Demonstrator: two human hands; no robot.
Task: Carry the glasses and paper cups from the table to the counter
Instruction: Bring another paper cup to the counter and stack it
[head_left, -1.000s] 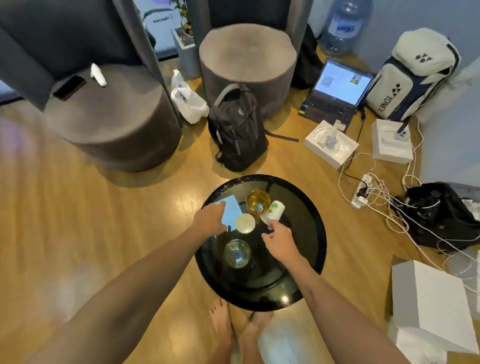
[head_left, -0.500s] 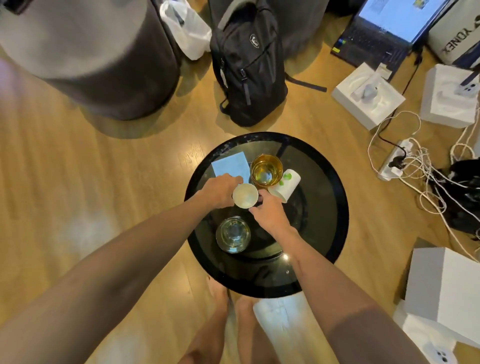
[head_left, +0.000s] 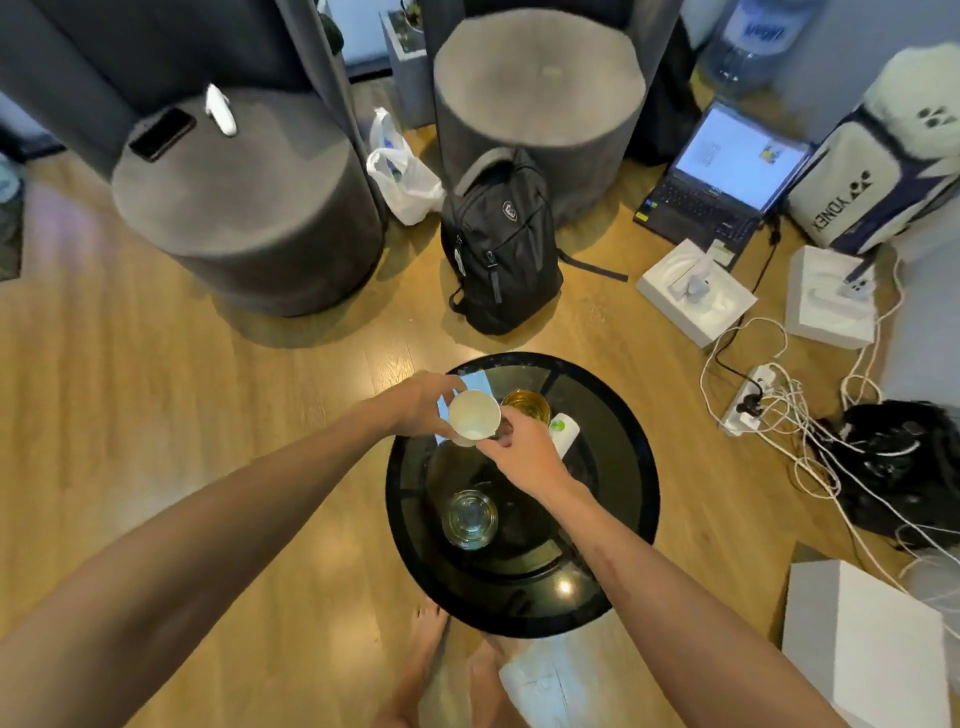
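A round black glass table (head_left: 618, 587) stands in front of me. My left hand (head_left: 415, 402) grips a white paper cup (head_left: 474, 417), lifted and tilted above the table. My right hand (head_left: 524, 447) is at the cup's right side, its fingers curled against the cup's lower edge. Behind the cup stands an amber glass (head_left: 525, 406). To the right of that glass a second white paper cup with a green mark (head_left: 564, 433) lies on its side, partly hidden by my right hand. A clear glass (head_left: 470, 519) stands on the near part of the table.
A blue paper (head_left: 475, 384) lies on the table's far left. A black backpack (head_left: 501, 244) and two grey cylindrical stools (head_left: 249, 208) stand beyond. A laptop (head_left: 722, 176), white boxes, a power strip (head_left: 748, 400) and cables crowd the floor at right. My bare feet are below the table.
My left hand took hold of the upright paper cup and lifted it off the table, tilting it. My right hand moved up to the cup's side. The camera tilted up.
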